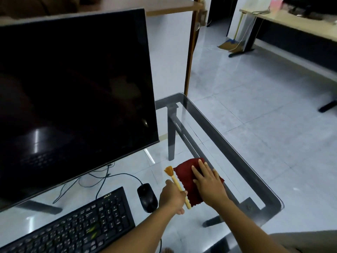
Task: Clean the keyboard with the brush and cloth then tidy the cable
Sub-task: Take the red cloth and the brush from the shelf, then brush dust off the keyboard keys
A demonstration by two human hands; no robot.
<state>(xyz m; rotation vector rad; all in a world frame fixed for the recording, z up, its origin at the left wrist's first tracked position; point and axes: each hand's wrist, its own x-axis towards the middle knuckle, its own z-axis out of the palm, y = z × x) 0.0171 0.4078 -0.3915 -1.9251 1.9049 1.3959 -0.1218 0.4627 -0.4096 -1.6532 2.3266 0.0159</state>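
Note:
A black keyboard [76,223] lies at the lower left of the glass desk [237,154]. Behind it, dark cables [102,178] curl loosely below the monitor. My left hand [172,197] grips the pale wooden handle of a small brush [175,181], whose orange bristles point away from me. Just right of the brush lies a dark red cloth [184,172]. My right hand [208,181] rests flat on that cloth with its fingers straight.
A large black monitor [73,92] stands at the left, its screen off. A black mouse [147,197] sits between the keyboard and my left hand. The desk's right edge runs close beside the cloth, with tiled floor [264,110] beyond.

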